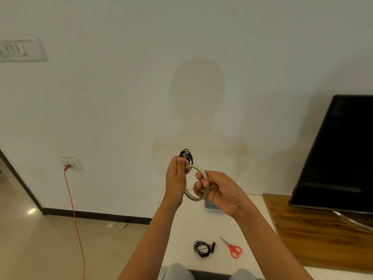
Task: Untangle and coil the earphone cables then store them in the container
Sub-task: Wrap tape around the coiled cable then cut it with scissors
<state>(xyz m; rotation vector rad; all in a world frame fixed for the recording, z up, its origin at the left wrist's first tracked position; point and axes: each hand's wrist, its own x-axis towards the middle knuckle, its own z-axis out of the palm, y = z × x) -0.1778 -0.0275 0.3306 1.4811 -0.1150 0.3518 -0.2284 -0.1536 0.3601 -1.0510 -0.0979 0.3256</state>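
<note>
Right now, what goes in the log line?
left hand: holds coiled earphone cable | right hand: holds tape roll | table: second cable, scissors

I've got black earphones (186, 156), beige tape (198, 183); near me a black coil (202, 248) and red scissors (234, 250) on a white table (181, 239); red cable (75, 219) left, brown wood-grain stand (314, 235) right.

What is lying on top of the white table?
A coiled black earphone cable, red scissors and a grey object, mostly covered by the right hand, so what it is cannot be told.
</note>
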